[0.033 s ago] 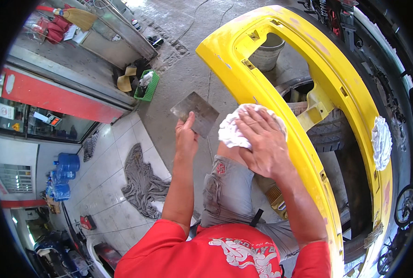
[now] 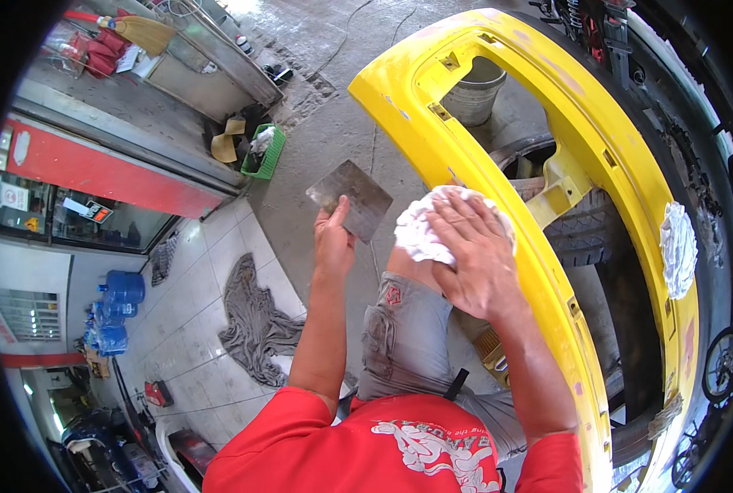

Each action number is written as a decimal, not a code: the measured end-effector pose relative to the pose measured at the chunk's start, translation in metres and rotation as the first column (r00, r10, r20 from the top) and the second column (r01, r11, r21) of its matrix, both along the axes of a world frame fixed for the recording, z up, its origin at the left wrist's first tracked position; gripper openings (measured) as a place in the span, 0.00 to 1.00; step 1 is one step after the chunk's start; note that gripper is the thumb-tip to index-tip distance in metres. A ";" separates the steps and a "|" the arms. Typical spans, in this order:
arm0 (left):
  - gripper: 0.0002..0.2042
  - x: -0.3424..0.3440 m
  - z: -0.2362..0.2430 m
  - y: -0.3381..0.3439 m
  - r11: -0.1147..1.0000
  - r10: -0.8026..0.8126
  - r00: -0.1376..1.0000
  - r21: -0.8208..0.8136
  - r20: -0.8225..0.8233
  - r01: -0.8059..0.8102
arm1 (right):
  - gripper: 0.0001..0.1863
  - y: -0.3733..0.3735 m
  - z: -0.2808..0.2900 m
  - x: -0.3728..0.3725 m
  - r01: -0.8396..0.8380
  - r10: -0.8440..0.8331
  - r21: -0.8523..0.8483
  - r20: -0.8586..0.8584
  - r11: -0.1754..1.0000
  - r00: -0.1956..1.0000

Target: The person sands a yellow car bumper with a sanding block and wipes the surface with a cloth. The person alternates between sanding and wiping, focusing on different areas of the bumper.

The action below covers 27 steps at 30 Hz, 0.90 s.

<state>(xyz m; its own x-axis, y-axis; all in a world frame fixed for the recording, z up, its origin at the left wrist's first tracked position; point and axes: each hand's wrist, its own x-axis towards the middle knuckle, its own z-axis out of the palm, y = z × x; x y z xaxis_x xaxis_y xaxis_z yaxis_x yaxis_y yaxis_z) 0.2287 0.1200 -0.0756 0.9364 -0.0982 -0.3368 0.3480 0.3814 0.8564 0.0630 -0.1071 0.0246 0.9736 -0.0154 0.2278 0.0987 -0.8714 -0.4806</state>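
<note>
White crumpled cloth rag (image 2: 432, 230) lies bunched on the glossy yellow plastic car bumper (image 2: 539, 246), my right hand (image 2: 473, 255) pressed flat over it; my left hand (image 2: 333, 242) grips a flat grey metal spreader blade (image 2: 351, 197) beside it.

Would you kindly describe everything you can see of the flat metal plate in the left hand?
The metal plate is a thin, flat, roughly rectangular sheet, dull grey with smears and stains. The left hand pinches its lower edge, thumb on the facing side, holding it tilted above the concrete floor, left of the white cloth and apart from it.
</note>
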 end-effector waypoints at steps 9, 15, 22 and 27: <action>0.13 -0.031 0.049 -0.017 0.996 -0.080 0.992 -0.040 0.096 0.084 | 0.37 -0.019 0.013 -0.155 0.173 -0.190 0.235 0.054 0.957 0.980; 0.16 -0.053 0.075 -0.027 0.929 -0.369 0.850 0.188 0.376 0.320 | 0.37 -0.015 0.009 -0.218 0.251 -0.267 0.252 0.032 0.935 0.963; 0.26 -0.079 0.083 -0.068 0.879 -0.476 0.813 0.169 0.334 0.446 | 0.41 -0.023 -0.001 -0.234 0.205 -0.275 0.445 0.099 0.872 0.956; 0.37 -0.070 0.079 -0.066 0.805 -0.571 0.763 0.388 0.304 0.448 | 0.38 -0.013 -0.004 -0.226 0.254 -0.292 0.333 0.069 0.908 0.954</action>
<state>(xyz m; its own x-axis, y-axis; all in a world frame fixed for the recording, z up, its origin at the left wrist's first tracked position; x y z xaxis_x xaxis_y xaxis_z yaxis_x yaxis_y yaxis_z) 0.1590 0.0537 0.0037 0.8273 -0.5598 -0.0462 0.0369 -0.0280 0.9989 -0.1635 -0.1202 0.0203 0.8884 -0.3665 0.2764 -0.0499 -0.6755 -0.7356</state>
